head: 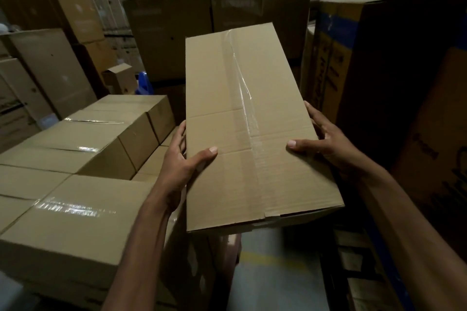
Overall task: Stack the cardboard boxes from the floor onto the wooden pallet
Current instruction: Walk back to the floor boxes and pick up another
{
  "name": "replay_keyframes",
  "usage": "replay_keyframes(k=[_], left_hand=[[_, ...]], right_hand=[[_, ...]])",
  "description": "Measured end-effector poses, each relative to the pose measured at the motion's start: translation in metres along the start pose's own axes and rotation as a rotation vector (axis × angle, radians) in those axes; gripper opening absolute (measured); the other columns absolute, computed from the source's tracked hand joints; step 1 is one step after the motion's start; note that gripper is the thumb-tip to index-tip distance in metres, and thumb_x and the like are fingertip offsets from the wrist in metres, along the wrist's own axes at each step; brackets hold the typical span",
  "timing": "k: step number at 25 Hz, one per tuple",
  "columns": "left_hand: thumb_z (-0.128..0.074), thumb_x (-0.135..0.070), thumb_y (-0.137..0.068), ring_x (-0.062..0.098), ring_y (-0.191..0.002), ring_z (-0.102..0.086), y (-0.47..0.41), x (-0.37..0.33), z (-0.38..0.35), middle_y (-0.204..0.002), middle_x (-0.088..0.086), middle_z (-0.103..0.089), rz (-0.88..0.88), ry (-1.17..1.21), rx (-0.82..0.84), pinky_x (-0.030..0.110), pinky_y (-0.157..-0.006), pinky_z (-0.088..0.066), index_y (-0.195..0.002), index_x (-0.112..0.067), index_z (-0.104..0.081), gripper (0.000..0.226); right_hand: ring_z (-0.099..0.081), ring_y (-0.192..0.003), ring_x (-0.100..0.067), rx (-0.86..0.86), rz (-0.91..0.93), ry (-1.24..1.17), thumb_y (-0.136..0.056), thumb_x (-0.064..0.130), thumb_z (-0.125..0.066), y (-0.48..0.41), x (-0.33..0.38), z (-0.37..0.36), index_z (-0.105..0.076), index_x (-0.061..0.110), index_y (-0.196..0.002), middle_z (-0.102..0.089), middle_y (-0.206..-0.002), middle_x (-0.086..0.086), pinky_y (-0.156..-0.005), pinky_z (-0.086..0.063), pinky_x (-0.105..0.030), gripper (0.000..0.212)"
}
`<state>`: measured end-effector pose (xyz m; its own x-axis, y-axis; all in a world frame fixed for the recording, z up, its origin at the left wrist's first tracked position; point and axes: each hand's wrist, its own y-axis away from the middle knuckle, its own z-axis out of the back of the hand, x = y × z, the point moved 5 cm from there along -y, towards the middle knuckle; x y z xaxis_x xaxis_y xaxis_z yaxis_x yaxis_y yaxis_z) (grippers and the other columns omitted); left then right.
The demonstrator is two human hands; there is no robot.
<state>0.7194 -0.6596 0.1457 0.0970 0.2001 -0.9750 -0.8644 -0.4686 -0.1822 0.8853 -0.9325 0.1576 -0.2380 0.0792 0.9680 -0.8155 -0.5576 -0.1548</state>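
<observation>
Because the stacked boxes (75, 149) on the left and the tall printed carton (391, 70) on the right flank the long cardboard box (247, 121), held in the air between them, a swing could strike its far end against either. Support sits at the near half only: the left hand (182, 166) and right hand (326, 144) each clamp 1 long side, thumb flat on top, so the far end may dip and slip free. The wooden pallet is hidden; how far the fingers reach underneath cannot be told.
</observation>
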Motion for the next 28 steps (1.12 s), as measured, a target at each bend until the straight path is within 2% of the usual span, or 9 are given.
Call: replay_keyframes(k=[5,8,11,15,17,21,23,25,28], left_hand=[[-0.090,-0.055,-0.057,0.017,-0.132,-0.055,-0.098,0.012,0.021,-0.151,-0.008,-0.048,0.036,-0.027,-0.060,0.051,-0.106,-0.051,-0.158,-0.045,-0.023,0.122],[-0.093,-0.044,-0.065,0.018,-0.131,-0.054,-0.146,0.028,0.029,-0.154,-0.005,-0.045,0.072,-0.023,-0.170,0.041,-0.099,-0.054,-0.158,-0.041,-0.024,0.117],[-0.094,-0.041,-0.064,0.019,-0.132,-0.054,-0.191,0.051,0.036,-0.154,-0.003,-0.046,0.111,-0.027,-0.316,0.037,-0.096,-0.054,-0.159,-0.035,-0.027,0.117],[-0.095,-0.041,-0.064,0.017,-0.126,-0.061,-0.228,0.085,0.044,-0.148,-0.003,-0.056,0.192,-0.010,-0.511,0.046,-0.105,-0.053,-0.158,-0.033,-0.030,0.114],[-0.095,-0.032,-0.068,0.016,-0.123,-0.065,-0.239,0.097,0.044,-0.145,-0.001,-0.060,0.227,0.014,-0.592,0.045,-0.105,-0.053,-0.158,-0.029,-0.032,0.109],[-0.099,-0.042,-0.057,0.016,-0.121,-0.067,-0.239,0.114,0.056,-0.141,0.001,-0.063,0.294,0.026,-0.734,0.043,-0.103,-0.055,-0.157,-0.027,-0.035,0.120],[-0.094,-0.037,-0.066,0.016,-0.122,-0.065,-0.233,0.117,0.067,-0.142,0.001,-0.062,0.324,-0.005,-0.824,0.037,-0.098,-0.057,-0.157,-0.025,-0.036,0.108],[-0.089,-0.028,-0.076,0.012,-0.116,-0.066,-0.227,0.119,0.075,-0.136,0.000,-0.064,0.336,-0.011,-0.879,0.022,-0.082,-0.058,-0.155,-0.024,-0.038,0.094],[-0.085,-0.018,-0.082,0.005,-0.105,-0.068,-0.214,0.131,0.092,-0.130,0.003,-0.067,0.369,-0.027,-0.959,0.012,-0.069,-0.057,-0.151,-0.020,-0.044,0.080]], right_hand=[[-0.056,-0.095,0.024,0.092,-0.006,0.016,-0.082,0.008,-0.080,-0.128,-0.002,-0.005,-0.025,0.042,-0.159,-0.050,-0.122,0.033,-0.069,-0.051,-0.007,0.100],[-0.058,-0.101,0.018,0.220,-0.002,0.048,-0.075,0.019,-0.088,-0.210,-0.012,-0.016,-0.027,0.042,-0.159,-0.050,-0.126,0.031,-0.075,-0.050,-0.010,0.106],[-0.061,-0.092,0.022,0.341,0.006,0.056,-0.079,0.007,-0.083,-0.295,-0.030,-0.031,-0.029,0.035,-0.159,-0.052,-0.124,0.026,-0.069,-0.050,-0.004,0.100],[-0.060,-0.098,0.016,0.544,-0.012,0.062,-0.069,0.019,-0.089,-0.392,-0.055,-0.063,-0.029,0.036,-0.160,-0.051,-0.131,0.024,-0.075,-0.049,-0.009,0.111],[-0.059,-0.106,0.007,0.656,-0.035,0.075,-0.067,0.027,-0.088,-0.433,-0.066,-0.082,-0.027,0.039,-0.161,-0.049,-0.136,0.020,-0.082,-0.048,-0.016,0.113],[-0.052,-0.114,-0.003,0.854,-0.061,0.112,-0.061,0.037,-0.093,-0.479,-0.086,-0.133,-0.027,0.042,-0.160,-0.036,-0.158,0.007,-0.089,-0.044,-0.025,0.119],[-0.050,-0.108,0.001,0.916,-0.075,0.131,-0.066,0.033,-0.090,-0.490,-0.095,-0.162,-0.024,0.040,-0.161,-0.032,-0.160,0.004,-0.082,-0.041,-0.021,0.115],[-0.046,-0.101,0.006,0.953,-0.075,0.126,-0.075,0.026,-0.085,-0.496,-0.104,-0.190,-0.022,0.036,-0.162,-0.031,-0.160,0.003,-0.077,-0.039,-0.015,0.108],[-0.046,-0.094,0.011,1.013,-0.093,0.129,-0.088,0.015,-0.077,-0.500,-0.115,-0.232,-0.022,0.033,-0.163,-0.035,-0.143,0.012,-0.065,-0.042,-0.004,0.095]])
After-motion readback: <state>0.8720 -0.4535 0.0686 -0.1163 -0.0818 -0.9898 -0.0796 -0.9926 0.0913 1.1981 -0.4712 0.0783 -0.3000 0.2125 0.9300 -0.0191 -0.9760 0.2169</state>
